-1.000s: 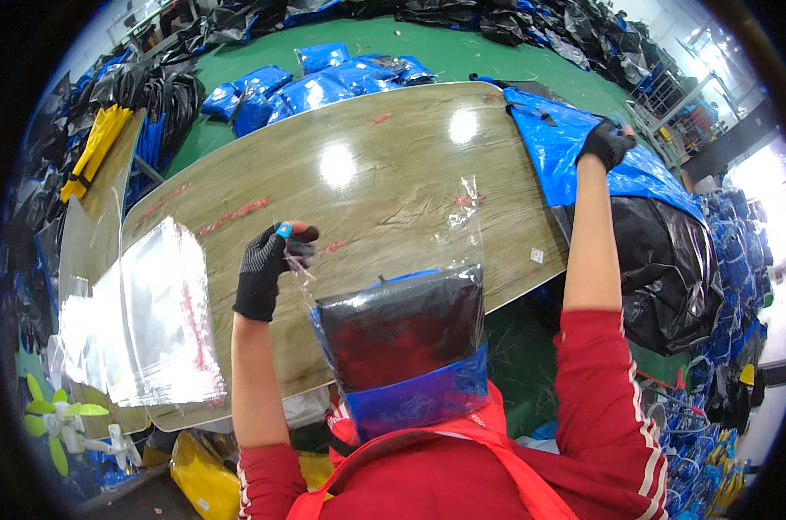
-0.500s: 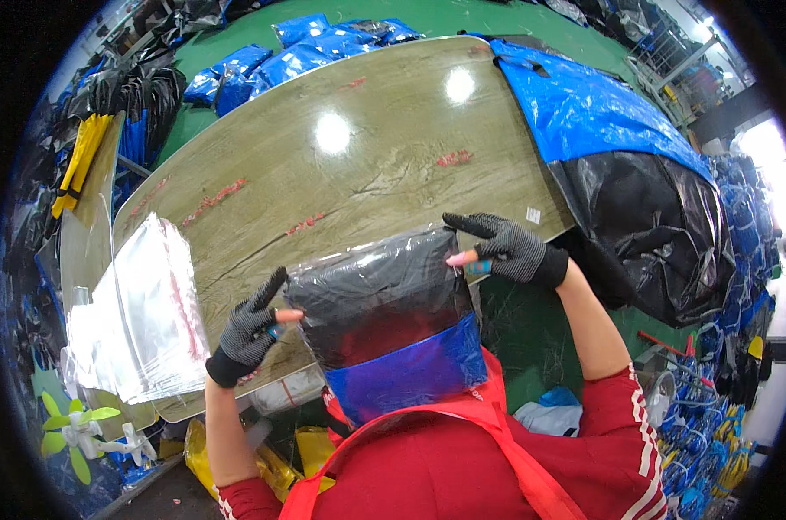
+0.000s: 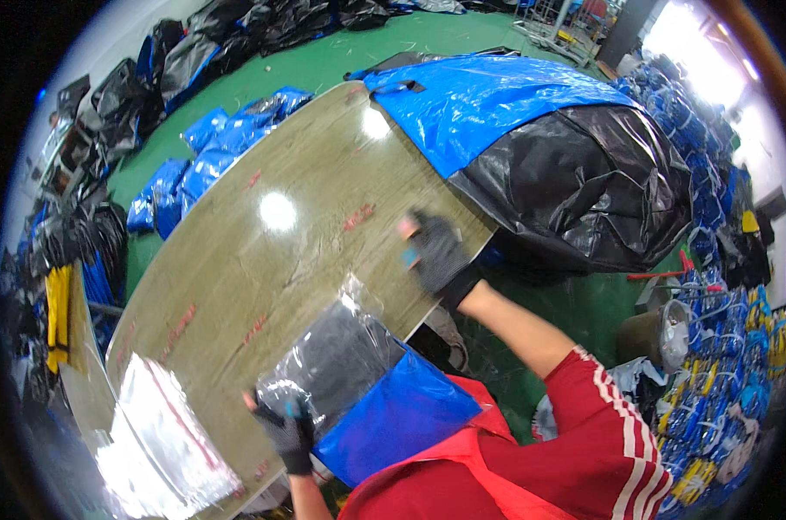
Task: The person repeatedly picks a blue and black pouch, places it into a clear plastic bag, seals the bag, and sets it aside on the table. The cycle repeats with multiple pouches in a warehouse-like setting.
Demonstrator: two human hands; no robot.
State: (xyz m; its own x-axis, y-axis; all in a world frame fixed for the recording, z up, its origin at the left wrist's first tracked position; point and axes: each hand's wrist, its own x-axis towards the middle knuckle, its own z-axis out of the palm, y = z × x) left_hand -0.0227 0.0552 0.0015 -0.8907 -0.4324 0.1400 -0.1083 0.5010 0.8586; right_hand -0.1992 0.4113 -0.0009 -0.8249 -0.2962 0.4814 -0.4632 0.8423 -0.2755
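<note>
A clear plastic package (image 3: 393, 416) with folded black and blue sheet material inside lies slanted over the table's near edge, its blue part against my red apron. My left hand (image 3: 285, 433), in a dark dotted glove with bare fingertips, is at the package's left edge with its fingers apart. Glare and blur hide how firmly it touches. My right hand (image 3: 443, 256), gloved alike, is over the table, apart from the package and holding nothing. Its fingers are stretched out and slightly blurred. The package's clear upper flap (image 3: 358, 290) sticks up at its far corner.
A stack of clear plastic sleeves (image 3: 163, 442) lies on the table (image 3: 228, 303) at left. A large blue and black bag (image 3: 566, 173) covers its right end. Blue packages (image 3: 211, 156) lie on the green floor beyond. Tied blue and yellow bundles (image 3: 714, 347) are piled at right.
My right hand has let go of the package and moved away over the table. The package now lies tilted, its far end turned right. The whole view has swung to the right.
</note>
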